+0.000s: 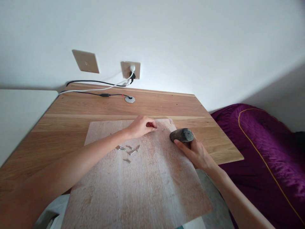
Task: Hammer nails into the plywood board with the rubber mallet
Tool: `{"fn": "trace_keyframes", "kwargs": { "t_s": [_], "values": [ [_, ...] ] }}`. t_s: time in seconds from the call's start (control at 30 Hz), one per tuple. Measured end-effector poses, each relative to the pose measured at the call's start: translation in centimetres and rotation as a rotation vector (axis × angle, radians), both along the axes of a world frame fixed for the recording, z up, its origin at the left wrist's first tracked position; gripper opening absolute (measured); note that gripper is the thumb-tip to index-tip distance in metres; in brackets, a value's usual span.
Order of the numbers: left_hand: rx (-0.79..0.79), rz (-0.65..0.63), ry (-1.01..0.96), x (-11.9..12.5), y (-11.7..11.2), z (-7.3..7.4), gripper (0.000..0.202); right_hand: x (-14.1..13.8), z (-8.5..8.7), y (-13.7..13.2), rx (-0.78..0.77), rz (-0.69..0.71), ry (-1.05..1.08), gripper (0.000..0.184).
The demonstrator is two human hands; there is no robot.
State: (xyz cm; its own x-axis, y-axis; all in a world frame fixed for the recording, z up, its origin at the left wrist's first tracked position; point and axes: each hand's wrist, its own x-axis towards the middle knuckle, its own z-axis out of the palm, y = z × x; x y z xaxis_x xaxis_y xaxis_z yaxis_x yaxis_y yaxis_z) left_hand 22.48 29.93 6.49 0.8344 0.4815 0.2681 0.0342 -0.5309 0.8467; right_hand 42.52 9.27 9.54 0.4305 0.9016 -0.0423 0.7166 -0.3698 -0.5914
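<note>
A thin, pale, scuffed wooden board [143, 184] lies on the table, its near end jutting past the table edge. Over its far part, my left hand [141, 126] is closed in a pinch with fingertips close to the surface; what they hold, if anything, is too small to make out. Just right of them, a tiny metal piece [163, 129] shows on the board. My right hand [196, 151] is wrapped round a dark grey cylinder-shaped block [182, 135] at the board's right edge. Several silvery nails or screws [132, 152] lie loose left of centre.
The wooden table [152, 106] meets a white wall. Black and white cables [95, 90] run along its back to a wall socket [130, 70] and a round grommet [130, 99]. A white panel [21, 117] stands left; purple bedding [257, 152] lies right.
</note>
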Motion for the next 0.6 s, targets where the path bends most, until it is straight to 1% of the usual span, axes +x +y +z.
{"fn": "trace_keyframes", "kwargs": {
  "t_s": [0.17, 0.33, 0.47, 0.6],
  "values": [
    [0.041, -0.001, 0.008, -0.01, 0.18, -0.13, 0.004, 0.13, -0.02, 0.01, 0.002, -0.004, -0.009, 0.049],
    [0.086, -0.029, 0.037, -0.2, 0.12, 0.05, 0.011, 0.08, 0.09, 0.12, -0.006, -0.006, -0.005, 0.052],
    [0.125, -0.029, 0.051, -0.23, -0.02, 0.12, 0.014, 0.16, 0.03, 0.05, -0.047, -0.021, -0.011, 0.053],
    [0.153, -0.036, 0.043, -0.21, -0.04, 0.04, 0.017, 0.24, -0.09, -0.03, -0.024, -0.003, -0.013, 0.054]
  ]
}}
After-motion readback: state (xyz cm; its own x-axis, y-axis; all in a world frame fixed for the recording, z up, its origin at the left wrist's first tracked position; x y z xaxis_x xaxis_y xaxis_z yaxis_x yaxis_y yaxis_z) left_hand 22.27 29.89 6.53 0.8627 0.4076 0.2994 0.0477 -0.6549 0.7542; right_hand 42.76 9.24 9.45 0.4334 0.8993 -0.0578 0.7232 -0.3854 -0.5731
